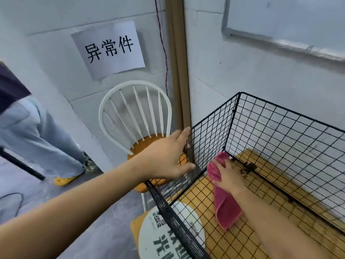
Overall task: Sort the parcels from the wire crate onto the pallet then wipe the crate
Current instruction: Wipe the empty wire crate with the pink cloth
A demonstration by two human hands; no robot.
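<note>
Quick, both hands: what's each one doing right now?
Left hand: grips the side wall of the wire crate.
Right hand: holds the pink cloth inside the crate.

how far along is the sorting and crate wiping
Done, it seems: no parcels show in the wire crate. In hand: the right hand holds a pink cloth at the crate's corner while the left hand grips its side panel. Left: likely the other panels.

Black wire crate (291,111): open top, upright on yellow wooden surface (133,228), set in wall corner. Pink cloth (224,208) inside, bunched at far-left bottom corner, tail draped across mesh floor.
</note>
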